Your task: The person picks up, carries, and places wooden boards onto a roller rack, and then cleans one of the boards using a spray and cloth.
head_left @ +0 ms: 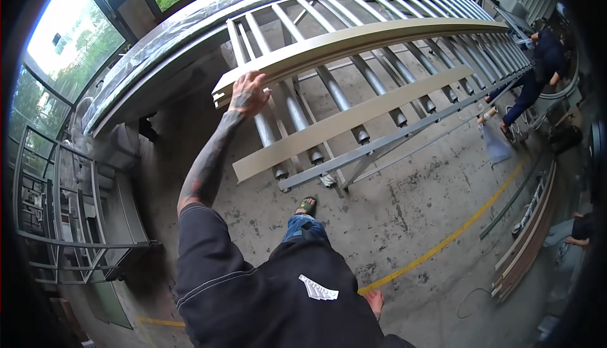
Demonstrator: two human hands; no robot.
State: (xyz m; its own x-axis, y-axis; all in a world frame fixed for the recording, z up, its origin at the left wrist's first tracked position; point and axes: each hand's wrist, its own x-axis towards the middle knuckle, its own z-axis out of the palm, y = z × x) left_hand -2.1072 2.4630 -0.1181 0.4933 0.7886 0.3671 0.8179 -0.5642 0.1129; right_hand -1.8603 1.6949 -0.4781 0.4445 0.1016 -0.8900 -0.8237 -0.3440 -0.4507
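Resting hand: the left hand (248,94) lies on the near end of the upper beige profile (354,43), fingers (256,80) spread loosely over its top edge, palm down; nothing is pinched.
Other hand: the right hand is not seen; I cannot tell how its fingers stand.
Upper beige profile: a long, pale channel-shaped bar lying along the roller rack (379,95), its near end at the rack's near-left corner, its far end running toward the rack's far right.
Lower beige profile (354,123): a second flat pale bar on the same rack, nearer the person than the first, lying across the rollers and apart from the hand.
Roller rack: a grey metal frame with round rollers side by side, standing on the concrete floor (411,209).
Wrapped bundle (190,25): a long package in clear, shiny plastic film, lying just beyond the rack's left side, parallel to it.
Floor marking: a yellow painted line (455,234) runs over the concrete, right of the rack's near end.
Garment label: a small white patch (318,288) on the person's dark top, below the rack in view.
Foot: a sandalled foot (307,206) just before the rack's near edge.
Co-worker (537,70): a person in dark blue at the rack's far right end.
Stacked strips (525,234): long profiles on the floor, well right of the rack.
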